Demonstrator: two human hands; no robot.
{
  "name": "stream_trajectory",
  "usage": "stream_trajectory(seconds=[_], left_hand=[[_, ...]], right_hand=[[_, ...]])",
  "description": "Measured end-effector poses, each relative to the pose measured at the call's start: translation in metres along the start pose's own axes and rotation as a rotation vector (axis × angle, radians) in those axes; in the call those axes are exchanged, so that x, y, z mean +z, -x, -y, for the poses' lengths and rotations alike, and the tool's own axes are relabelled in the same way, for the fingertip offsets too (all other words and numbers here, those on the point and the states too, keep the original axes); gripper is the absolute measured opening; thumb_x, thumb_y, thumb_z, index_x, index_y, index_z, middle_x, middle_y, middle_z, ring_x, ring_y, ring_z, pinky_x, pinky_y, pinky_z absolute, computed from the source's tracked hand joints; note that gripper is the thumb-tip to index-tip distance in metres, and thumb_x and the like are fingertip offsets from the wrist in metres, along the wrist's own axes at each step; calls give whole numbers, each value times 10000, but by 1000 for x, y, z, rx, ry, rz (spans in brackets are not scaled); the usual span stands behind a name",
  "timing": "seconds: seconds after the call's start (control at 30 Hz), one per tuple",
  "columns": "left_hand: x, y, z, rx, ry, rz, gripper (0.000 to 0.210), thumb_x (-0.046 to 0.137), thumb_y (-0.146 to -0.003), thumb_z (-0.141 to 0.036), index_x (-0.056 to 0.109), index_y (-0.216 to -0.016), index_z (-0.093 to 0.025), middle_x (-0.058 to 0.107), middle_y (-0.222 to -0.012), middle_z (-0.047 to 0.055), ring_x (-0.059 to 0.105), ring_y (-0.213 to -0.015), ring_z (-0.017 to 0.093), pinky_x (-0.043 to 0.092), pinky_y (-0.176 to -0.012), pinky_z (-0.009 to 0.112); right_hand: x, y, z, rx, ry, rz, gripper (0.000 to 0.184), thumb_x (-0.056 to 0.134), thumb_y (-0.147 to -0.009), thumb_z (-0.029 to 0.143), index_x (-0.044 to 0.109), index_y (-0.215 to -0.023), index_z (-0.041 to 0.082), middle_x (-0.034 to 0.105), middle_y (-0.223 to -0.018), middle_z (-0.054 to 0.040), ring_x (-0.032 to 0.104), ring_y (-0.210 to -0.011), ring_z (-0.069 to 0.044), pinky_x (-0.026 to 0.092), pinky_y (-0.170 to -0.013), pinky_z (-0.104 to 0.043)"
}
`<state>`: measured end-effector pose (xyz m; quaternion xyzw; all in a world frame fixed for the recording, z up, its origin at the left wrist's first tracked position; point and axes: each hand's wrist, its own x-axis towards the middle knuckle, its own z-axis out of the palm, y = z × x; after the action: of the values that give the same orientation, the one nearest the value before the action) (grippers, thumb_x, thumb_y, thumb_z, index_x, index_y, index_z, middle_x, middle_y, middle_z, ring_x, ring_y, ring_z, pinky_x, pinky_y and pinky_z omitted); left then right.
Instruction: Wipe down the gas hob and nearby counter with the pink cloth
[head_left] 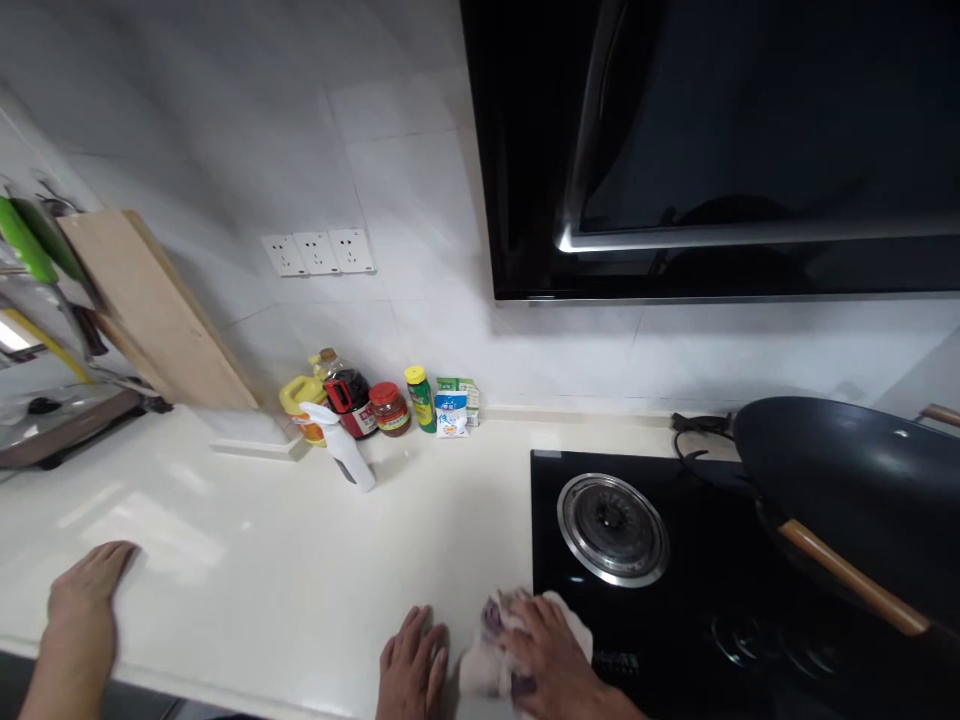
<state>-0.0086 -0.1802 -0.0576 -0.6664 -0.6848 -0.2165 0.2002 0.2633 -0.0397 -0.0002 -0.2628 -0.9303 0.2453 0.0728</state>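
My right hand (pixel 551 655) presses down on a crumpled, pale pinkish cloth (pixel 484 665) with dark purple patches. The cloth lies across the left front edge of the black gas hob (pixel 547 520), partly on the white countertop (pixel 300 600). Just left of the cloth, my left hand (pixel 412 665) rests palm down on the counter with its fingers stretched out, holding nothing. Part of the cloth is hidden beneath my right hand.
Another person's hand (pixel 86 590) rests on the counter at far left. A white spray bottle (pixel 345 450), a red-lidded jar (pixel 390 410) and several seasonings stand by the wall. A large wok (pixel 847 490) sits on the hob's right, beneath a black range hood (pixel 712 150).
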Motion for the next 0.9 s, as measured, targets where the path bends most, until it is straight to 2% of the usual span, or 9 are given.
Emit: stream_trajectory(seconds=[0.1, 0.2, 0.33, 0.43, 0.5, 0.57, 0.77, 0.9], left_hand=[[0, -3, 0, -29, -3, 8, 342, 432, -1024, -359, 721, -1201, -314, 705, -1376, 53, 629, -1279, 219, 489, -972, 380], [-1, -5, 0, -37, -9, 24, 348, 432, -1021, -366, 727, -1195, -310, 714, -1364, 57, 636, -1267, 224, 502, -954, 380], [0, -4, 1, -38, 6, 16, 349, 431, -1022, -349, 721, -1211, -308, 704, -1378, 61, 625, -1287, 229, 498, -966, 389], [3, -3, 3, -17, 4, 12, 342, 446, -1018, -335, 720, -1219, -302, 704, -1376, 63, 621, -1295, 229, 494, -973, 383], [4, -2, 5, 2, -19, 6, 339, 449, -1014, -319, 727, -1208, -303, 717, -1356, 61, 636, -1274, 224, 503, -958, 376], [5, -1, 5, 7, -43, 4, 334, 451, -1012, -308, 732, -1193, -306, 728, -1342, 57, 652, -1251, 219, 516, -941, 373], [9, -2, 8, -3, -58, 0, 324, 467, -1000, -300, 741, -1172, -318, 738, -1328, 48, 669, -1224, 225, 525, -916, 380], [12, -1, 9, 3, -63, -11, 340, 449, -1000, -300, 751, -1155, -316, 740, -1323, 47, 669, -1219, 223, 514, -909, 375]], right_hand=[[-19, -21, -8, 209, -34, -92, 569, 571, -946, 583, 546, -1475, 375, 378, -1673, -34, 344, -1509, -319, 221, -1251, -533], [-20, -38, -13, 289, -25, -80, 551, 469, -1004, 553, 494, -1527, 382, 274, -1724, -11, 208, -1576, -325, 161, -1263, -578], [1, -27, -6, 271, 15, -106, 581, 539, -969, 557, 490, -1526, 397, 180, -1750, -6, 108, -1601, -377, 75, -1254, -663], [14, 3, -2, 145, 23, -103, 680, 607, -928, 538, 416, -1568, 413, 144, -1754, -6, 97, -1604, -383, 88, -1259, -661], [15, 25, -7, 60, 14, -74, 732, 631, -906, 550, 391, -1583, 411, 171, -1747, -17, 137, -1600, -378, 138, -1262, -637], [10, 42, -19, 42, 26, -62, 705, 642, -891, 549, 455, -1552, 392, 239, -1730, -29, 190, -1589, -375, 176, -1261, -613], [-22, 67, -75, 327, 212, -245, 496, 563, -923, 400, 638, -1407, 323, 382, -1675, -43, 265, -1570, -322, 185, -1266, -560], [-38, 77, -100, 365, 294, -316, 461, 534, -957, 449, 659, -1382, 322, 421, -1654, -35, 311, -1551, -293, 212, -1262, -514]])
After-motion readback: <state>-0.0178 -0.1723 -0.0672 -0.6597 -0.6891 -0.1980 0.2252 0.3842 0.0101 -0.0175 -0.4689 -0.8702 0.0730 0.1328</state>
